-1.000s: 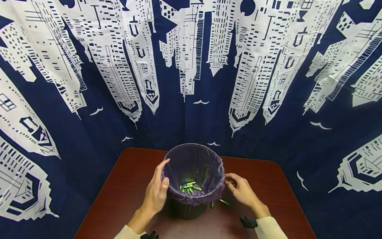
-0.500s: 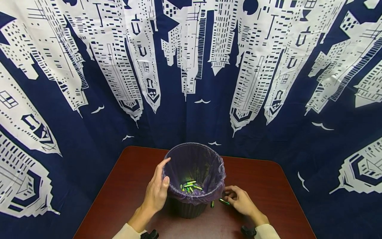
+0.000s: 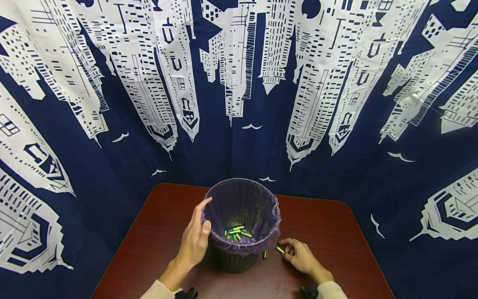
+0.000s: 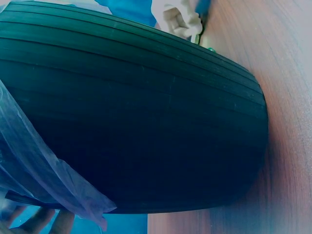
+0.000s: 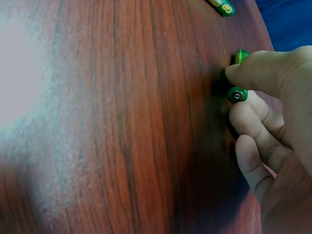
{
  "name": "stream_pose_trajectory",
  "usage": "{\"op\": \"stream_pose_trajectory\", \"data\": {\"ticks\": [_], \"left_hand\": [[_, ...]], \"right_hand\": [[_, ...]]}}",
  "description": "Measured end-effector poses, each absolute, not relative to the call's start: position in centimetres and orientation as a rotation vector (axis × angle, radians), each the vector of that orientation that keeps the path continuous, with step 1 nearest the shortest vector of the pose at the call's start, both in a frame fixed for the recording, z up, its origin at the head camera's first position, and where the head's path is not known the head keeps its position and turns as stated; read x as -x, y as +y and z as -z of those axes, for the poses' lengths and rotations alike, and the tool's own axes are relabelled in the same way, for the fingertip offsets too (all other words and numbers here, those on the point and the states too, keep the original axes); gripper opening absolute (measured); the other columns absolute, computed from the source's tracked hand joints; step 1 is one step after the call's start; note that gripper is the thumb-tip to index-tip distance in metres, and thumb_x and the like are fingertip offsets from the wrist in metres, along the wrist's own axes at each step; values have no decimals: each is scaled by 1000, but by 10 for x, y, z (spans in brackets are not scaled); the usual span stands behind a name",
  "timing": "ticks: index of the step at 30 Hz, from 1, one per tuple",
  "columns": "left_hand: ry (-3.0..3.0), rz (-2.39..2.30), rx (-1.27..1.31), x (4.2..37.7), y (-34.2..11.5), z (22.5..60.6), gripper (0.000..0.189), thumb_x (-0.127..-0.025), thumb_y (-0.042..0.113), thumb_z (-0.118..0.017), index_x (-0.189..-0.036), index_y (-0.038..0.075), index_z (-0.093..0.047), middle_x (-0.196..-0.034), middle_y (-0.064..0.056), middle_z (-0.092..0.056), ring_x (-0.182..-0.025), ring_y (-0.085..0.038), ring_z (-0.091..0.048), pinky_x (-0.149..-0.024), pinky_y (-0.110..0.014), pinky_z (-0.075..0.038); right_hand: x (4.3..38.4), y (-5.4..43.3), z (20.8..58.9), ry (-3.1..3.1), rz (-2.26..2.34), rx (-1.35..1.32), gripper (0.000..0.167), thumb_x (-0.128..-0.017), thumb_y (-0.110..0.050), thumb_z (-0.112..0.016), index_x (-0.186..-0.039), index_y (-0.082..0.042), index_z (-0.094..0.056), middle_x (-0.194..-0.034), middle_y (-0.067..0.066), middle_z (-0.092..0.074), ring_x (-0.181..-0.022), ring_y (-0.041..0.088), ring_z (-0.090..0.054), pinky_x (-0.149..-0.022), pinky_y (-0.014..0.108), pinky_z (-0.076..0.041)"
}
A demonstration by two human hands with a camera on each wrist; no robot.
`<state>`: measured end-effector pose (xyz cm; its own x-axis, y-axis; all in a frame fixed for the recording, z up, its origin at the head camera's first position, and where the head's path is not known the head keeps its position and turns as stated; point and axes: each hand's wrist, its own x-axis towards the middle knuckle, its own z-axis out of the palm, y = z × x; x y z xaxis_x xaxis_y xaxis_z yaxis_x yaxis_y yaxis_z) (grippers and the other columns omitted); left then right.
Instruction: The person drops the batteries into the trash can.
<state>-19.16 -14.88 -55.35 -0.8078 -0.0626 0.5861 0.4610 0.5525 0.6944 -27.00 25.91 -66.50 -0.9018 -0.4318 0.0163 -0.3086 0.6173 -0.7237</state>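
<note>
A dark ribbed trash can [image 3: 235,262] with a translucent purple liner [image 3: 257,249] stands upright on the table. Several green and yellow batteries [image 3: 237,231] lie at its bottom. On its left side my left hand [image 3: 195,238] rests against the lined rim, index finger and thumb extended. To the right of the can, my right hand [image 3: 300,255] pinches one battery [image 3: 280,250] low over the table; in the right wrist view the thumb crosses the middle of this battery [image 5: 237,94] and its flat end shows. Another battery [image 3: 264,254] lies by the can's lower right side.
The reddish-brown wooden table [image 3: 336,232] has rounded far corners. Behind it hangs a navy curtain [image 3: 239,153] with an upside-down white skyline print. Black straps [image 3: 309,290] circle both wrists beside cream sleeves.
My right hand has come down from beside the liner to the table and taken hold of a battery there. My left hand stays at the can's rim.
</note>
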Motion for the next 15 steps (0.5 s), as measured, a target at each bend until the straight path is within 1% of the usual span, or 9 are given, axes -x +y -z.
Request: {"op": "stream_pose_trajectory", "data": {"ticks": [4,7,11,15], "left_hand": [[-2227,1213,320,193,-149,553,73,-121,67,-27,-178,25,-45,-180,-10,-53,-91,-20,-65,-60,-30,-51],[-2224,1210,320,192,-149,552,74,-121,67,-27,-178,24,-46,-179,-11,-54,-92,-20,-65,-61,-31,-51],[-2221,1221,315,191,-149,552,73,-121,67,-28,-177,25,-46,-179,-11,-54,-87,-16,-62,-58,-30,-48],[-2227,1223,313,191,-149,553,72,-121,67,-27,-178,26,-46,-179,-11,-54,-89,-15,-62,-58,-30,-48]], "right_hand": [[269,261,665,2686,1158,564,43,-99,1,-86,-141,-4,-76,-91,0,-69,-69,3,-57,-62,23,-48],[267,262,665,2711,1141,529,48,-98,2,-85,-145,-6,-76,-88,-1,-68,-67,2,-56,-61,23,-46],[268,263,664,2765,1089,502,52,-97,0,-85,-147,-9,-76,-87,-3,-65,-70,3,-53,-65,24,-44],[268,264,663,2814,1033,463,48,-99,-4,-84,-146,-13,-78,-84,-4,-63,-71,3,-50,-70,26,-43]]}}
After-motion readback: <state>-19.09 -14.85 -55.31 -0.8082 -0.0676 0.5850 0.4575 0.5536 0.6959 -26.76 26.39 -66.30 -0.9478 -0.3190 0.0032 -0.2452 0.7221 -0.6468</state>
